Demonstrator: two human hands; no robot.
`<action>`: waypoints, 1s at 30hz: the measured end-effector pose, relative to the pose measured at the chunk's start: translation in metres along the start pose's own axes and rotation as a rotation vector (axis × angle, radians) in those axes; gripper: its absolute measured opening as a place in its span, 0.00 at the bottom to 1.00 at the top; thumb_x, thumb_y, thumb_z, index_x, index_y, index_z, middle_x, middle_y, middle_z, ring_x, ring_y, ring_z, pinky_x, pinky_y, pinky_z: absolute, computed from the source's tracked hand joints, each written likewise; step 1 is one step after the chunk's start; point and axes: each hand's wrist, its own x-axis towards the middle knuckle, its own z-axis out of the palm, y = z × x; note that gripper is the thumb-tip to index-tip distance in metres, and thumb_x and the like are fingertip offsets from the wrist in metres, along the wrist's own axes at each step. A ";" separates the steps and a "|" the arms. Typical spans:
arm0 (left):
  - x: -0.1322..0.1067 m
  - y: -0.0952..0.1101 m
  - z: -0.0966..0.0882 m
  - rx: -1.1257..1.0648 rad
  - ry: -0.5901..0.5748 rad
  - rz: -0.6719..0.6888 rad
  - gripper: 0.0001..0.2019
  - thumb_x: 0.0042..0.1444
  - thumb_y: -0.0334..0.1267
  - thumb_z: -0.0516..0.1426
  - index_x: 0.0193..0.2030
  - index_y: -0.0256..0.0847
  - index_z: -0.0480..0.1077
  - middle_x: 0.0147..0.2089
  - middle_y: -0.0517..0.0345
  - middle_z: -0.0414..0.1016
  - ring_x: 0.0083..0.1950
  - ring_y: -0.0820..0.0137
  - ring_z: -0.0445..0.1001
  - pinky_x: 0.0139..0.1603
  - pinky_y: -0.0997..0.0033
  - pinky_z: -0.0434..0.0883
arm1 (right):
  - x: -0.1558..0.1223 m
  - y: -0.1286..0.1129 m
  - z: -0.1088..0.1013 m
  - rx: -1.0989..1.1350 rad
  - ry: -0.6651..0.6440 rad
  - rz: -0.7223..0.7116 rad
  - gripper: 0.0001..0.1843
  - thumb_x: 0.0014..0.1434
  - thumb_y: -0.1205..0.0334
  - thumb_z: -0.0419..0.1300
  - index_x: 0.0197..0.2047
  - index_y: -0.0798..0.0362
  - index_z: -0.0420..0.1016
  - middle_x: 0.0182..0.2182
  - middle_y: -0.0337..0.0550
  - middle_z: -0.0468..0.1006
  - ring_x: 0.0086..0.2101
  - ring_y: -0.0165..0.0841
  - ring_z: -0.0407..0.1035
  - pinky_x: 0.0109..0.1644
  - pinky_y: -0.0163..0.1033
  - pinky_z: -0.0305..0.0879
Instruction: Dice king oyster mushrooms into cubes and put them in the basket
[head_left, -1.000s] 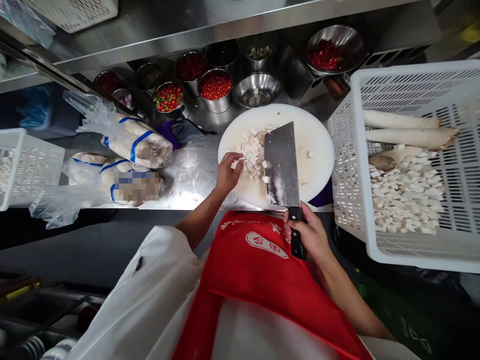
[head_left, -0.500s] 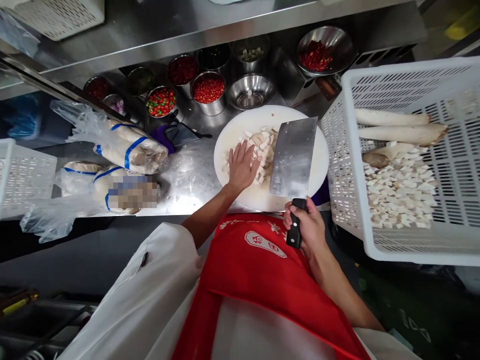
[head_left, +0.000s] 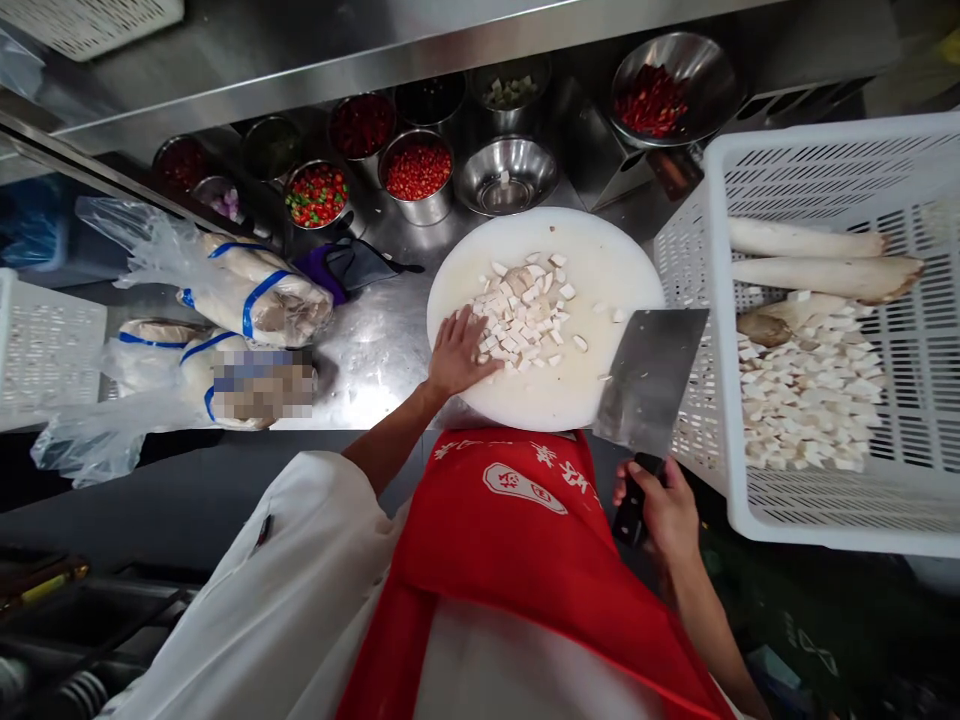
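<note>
Diced pale mushroom (head_left: 529, 315) lies in a loose heap on a round white cutting board (head_left: 622, 260). At the heap's left side rests my left hand (head_left: 459, 352), fingers spread, touching the nearest cubes and the board. My right hand (head_left: 671, 510) is wrapped round the black handle of a cleaver (head_left: 652, 375). Its broad blade hangs over the board's right edge, between the board and a white plastic basket (head_left: 739, 400). In that basket are more mushroom cubes (head_left: 814, 390) and a few whole long-stemmed mushrooms (head_left: 825, 275).
Behind the board stand metal pots of chopped red chillies (head_left: 418, 165) and mixed chillies (head_left: 316, 195), a shallow steel bowl (head_left: 506, 185) and a pan of dried chillies (head_left: 675, 90). Bagged mushrooms (head_left: 259, 295) lie at left. A steel shelf (head_left: 420, 50) runs overhead.
The cleaver in my right hand has moved right and toward me, from above the board to its edge. My left hand has slid slightly left and down, uncovering more of the heap.
</note>
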 end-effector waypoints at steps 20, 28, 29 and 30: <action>0.007 0.067 0.038 -0.265 0.334 -0.072 0.24 0.56 0.55 0.61 0.58 0.55 0.66 0.68 0.55 0.54 0.68 0.55 0.58 0.68 0.48 0.64 | 0.040 0.017 0.088 0.033 -0.605 0.191 0.10 0.40 0.67 0.55 0.31 0.49 0.64 0.15 0.26 0.66 0.13 0.25 0.57 0.16 0.31 0.57; 0.001 0.139 0.001 -0.283 0.385 -0.028 0.25 0.55 0.49 0.63 0.59 0.64 0.63 0.68 0.59 0.50 0.69 0.52 0.56 0.68 0.46 0.66 | 0.016 -0.015 0.037 0.053 -0.675 0.134 0.13 0.44 0.67 0.55 0.36 0.48 0.66 0.16 0.27 0.68 0.14 0.26 0.59 0.16 0.31 0.57; 0.003 0.153 -0.003 -0.276 0.396 -0.002 0.25 0.55 0.49 0.63 0.59 0.64 0.63 0.68 0.59 0.50 0.69 0.52 0.56 0.68 0.46 0.65 | 0.013 -0.021 0.026 0.045 -0.671 0.111 0.12 0.46 0.67 0.55 0.36 0.48 0.66 0.16 0.27 0.68 0.14 0.26 0.59 0.16 0.30 0.57; 0.006 0.168 -0.007 -0.270 0.409 0.033 0.26 0.55 0.49 0.63 0.60 0.63 0.63 0.68 0.59 0.49 0.69 0.52 0.56 0.69 0.46 0.64 | 0.010 -0.027 0.015 0.041 -0.661 0.081 0.10 0.47 0.67 0.56 0.36 0.49 0.65 0.15 0.27 0.68 0.14 0.26 0.60 0.16 0.30 0.57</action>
